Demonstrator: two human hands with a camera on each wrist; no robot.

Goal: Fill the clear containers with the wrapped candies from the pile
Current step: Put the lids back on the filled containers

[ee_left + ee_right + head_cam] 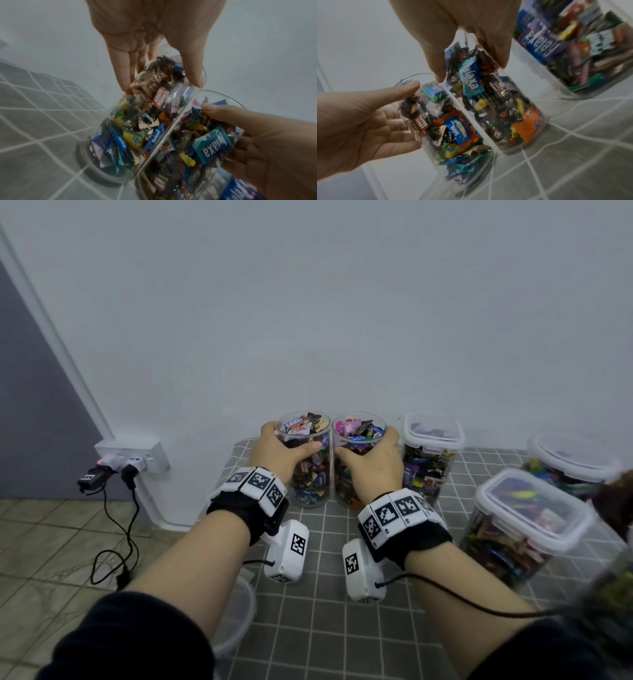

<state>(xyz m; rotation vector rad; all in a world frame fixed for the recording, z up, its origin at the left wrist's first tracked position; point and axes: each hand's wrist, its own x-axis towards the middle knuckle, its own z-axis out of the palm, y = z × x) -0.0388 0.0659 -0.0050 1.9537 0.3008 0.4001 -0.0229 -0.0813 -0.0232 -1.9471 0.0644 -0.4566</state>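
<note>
Two clear round jars stand side by side and touching on the grey checked cloth (pixel 325 628), close to the wall. Both are full of wrapped candies to the rim and have no lids. My left hand (pixel 287 448) grips the left jar (pixel 311 481) near its top, thumb on the near side and fingers round the far left. My right hand (pixel 373 460) grips the right jar (pixel 346 491) in the mirrored way. The left wrist view shows the left jar (pixel 137 128) beside the right jar (pixel 197 142). In the right wrist view the right jar (pixel 501 108) looks slightly blurred.
Three lidded clear boxes of candies stand to the right (pixel 433 453) (pixel 520 525) (pixel 575 460). A dark blurred heap (pixel 616 501) shows at the right edge. An empty clear tub (pixel 236 621) sits at the table's left edge. A wall socket (pixel 132 460) trails cables to the floor.
</note>
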